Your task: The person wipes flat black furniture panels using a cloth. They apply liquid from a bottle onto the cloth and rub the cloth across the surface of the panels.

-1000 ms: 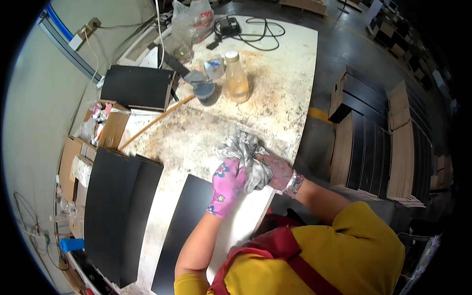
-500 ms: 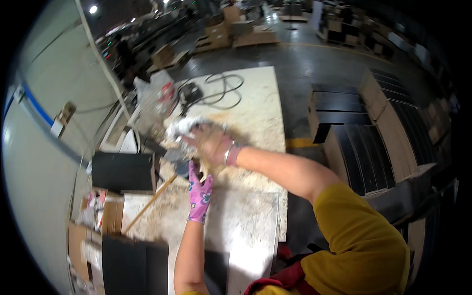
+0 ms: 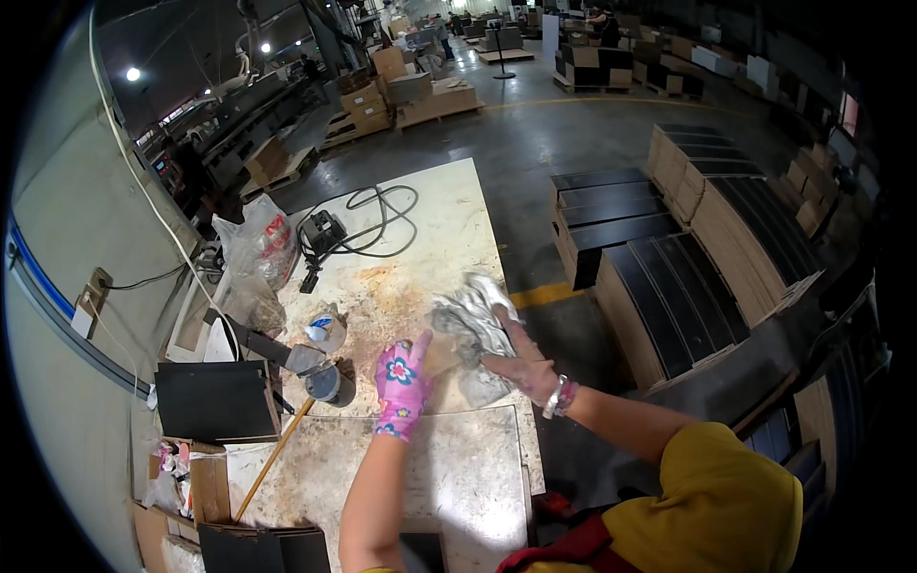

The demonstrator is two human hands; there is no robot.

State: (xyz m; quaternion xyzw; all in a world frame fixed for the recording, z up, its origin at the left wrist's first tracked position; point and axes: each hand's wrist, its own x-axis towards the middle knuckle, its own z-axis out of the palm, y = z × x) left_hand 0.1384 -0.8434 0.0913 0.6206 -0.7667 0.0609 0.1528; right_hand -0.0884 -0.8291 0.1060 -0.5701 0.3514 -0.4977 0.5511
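- Warehouse/factory floor, dim overhead lamps; stacks of dark panels on pallets at right, cardboard boxes further back along the concrete aisle.
- Foreground: stained, pale worn table w/ brownish residue across its middle.
- A person in a yellow top works at the table's near end, both forearms in from the lower edge.
- Right hand, bare, w/ bracelet at the wrist, is clenched around a crumpled grey-white rag; rag is bunched up, lifted just above the table surface near its right edge.
- Left hand, in a pink flowered glove, is held flat, fingers extended, just beside the rag & touching or nearly touching its lower fold; not gripping anything as far as can be seen.
- Left of the hands: a small container w/ blue label and a dark round can, a wooden stick lying diagonally, a black panel.
- Far end of table: black power tool w/ coiled cable, clear plastic bag.
- Judgement on doing it well: keep the rag bunched tight in the right hand so a fresh fold faces down; steady w/ the gloved palm; work the stained patch w/o knocking the can & container close by.
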